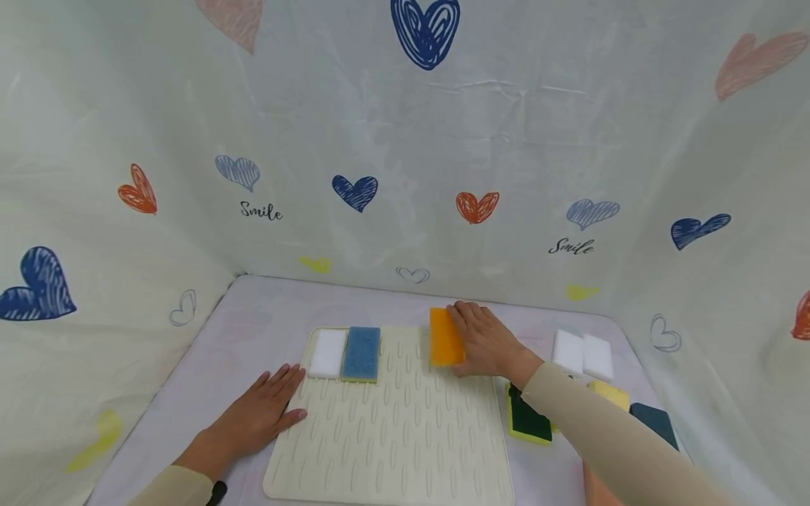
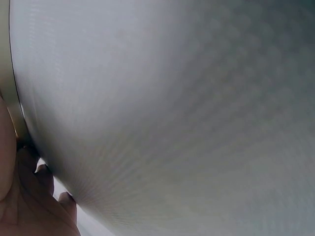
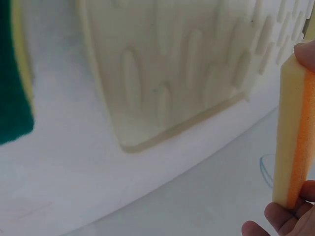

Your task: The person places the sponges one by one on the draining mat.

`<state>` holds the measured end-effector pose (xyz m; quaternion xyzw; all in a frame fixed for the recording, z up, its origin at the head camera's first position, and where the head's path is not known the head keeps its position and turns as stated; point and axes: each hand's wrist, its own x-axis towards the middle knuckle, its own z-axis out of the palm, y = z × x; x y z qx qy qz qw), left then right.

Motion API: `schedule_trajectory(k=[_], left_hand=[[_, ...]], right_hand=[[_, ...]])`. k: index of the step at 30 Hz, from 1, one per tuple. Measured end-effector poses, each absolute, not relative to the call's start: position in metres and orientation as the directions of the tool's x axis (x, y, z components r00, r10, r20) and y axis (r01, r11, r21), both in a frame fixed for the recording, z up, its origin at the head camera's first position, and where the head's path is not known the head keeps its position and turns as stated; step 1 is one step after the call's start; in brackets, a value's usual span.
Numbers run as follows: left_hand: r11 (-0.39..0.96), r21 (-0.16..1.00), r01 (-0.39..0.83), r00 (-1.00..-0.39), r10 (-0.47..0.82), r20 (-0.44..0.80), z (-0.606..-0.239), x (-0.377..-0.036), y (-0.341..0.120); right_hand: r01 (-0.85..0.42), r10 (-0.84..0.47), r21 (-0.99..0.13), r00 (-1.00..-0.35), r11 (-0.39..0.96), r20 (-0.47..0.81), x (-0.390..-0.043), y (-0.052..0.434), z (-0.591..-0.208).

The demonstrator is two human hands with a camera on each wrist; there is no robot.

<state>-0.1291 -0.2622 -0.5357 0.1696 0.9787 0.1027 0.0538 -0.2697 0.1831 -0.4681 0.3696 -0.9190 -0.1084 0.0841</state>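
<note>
- The left hand (image 1: 256, 414) lies flat, fingers straight and slightly spread, on the table (image 1: 209, 365), its fingertips touching the left edge of the ribbed mat (image 1: 392, 429).
- A green-and-yellow sponge (image 1: 528, 419) sits just off the mat's right edge.
- A white sponge (image 1: 328, 353) and a blue sponge (image 1: 361, 353) lie side by side at the mat's far left.
- The right hand (image 1: 484, 341) grips the orange sponge (image 1: 446, 337) at the mat's far right edge, fingers curled round its side.
</note>
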Motion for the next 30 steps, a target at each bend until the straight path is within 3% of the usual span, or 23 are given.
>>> schedule_trajectory(k=[14,30], left_hand=[[0.922,0.215,0.323,-0.937,0.343,-0.063,-0.538,-0.132,-0.263],[0.914,0.223,0.339,-0.934,0.356,-0.040,-0.537,-0.131,-0.262]], right_hand=[[-0.672,-0.674,0.086,-0.738,0.735,-0.010,-0.266,0.126,-0.491],[-0.660,-0.662,-0.061,-0.739,0.749,-0.122,-0.263,0.101,-0.506]])
